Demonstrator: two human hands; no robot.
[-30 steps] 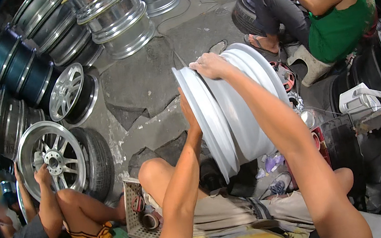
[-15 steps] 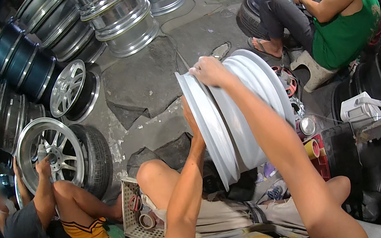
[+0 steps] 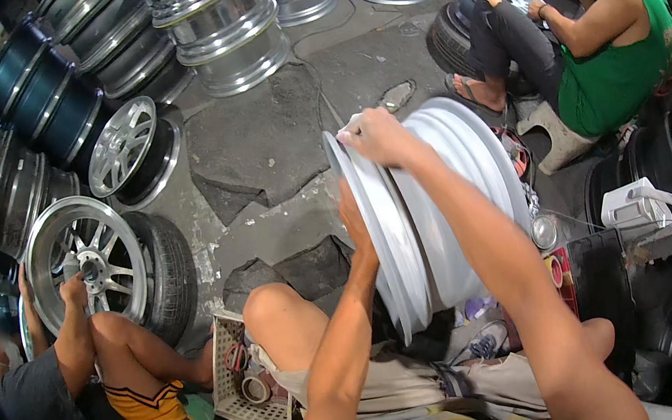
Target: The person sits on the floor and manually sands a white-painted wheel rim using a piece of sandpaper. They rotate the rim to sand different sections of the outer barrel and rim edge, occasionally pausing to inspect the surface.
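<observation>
A pale grey-white wheel rim point(image 3: 452, 218) stands on edge in front of me, between my forearms. My left hand point(image 3: 354, 214) holds it at the left face, its fingers mostly hidden behind the lip. Across the top of the barrel, close to the left lip, lies my right hand point(image 3: 382, 138). Its fingers are curled and pressed together against the metal; whatever they pinch is too small to make out.
By my left knee sits a cream plastic basket point(image 3: 236, 384) with scissors and a tape roll. One person point(image 3: 82, 382) works on a silver rim at left; another in a green top point(image 3: 616, 64) sits at right. Stacked rims point(image 3: 228, 29) stand behind. A white container point(image 3: 638, 204) is at right.
The rim has shifted slightly right and tilted a little in my hands. My right hand has moved slightly with it, its fingers curled more tightly at the lip.
</observation>
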